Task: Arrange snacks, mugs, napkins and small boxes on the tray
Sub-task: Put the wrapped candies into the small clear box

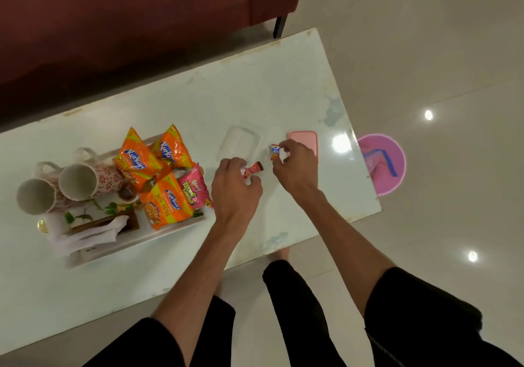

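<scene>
A white tray sits on the left of the white table. On it lie two patterned mugs on their sides, three orange snack packets, a pink snack packet and white napkins in a wooden holder. To the tray's right, my left hand grips a small red sweet wrapper. My right hand pinches a small orange and blue sachet. Behind my hands rest a clear plastic box and its pink lid.
A dark red sofa runs along the table's far side. A pink basin stands on the tiled floor past the table's right end. My legs are at the table's near edge.
</scene>
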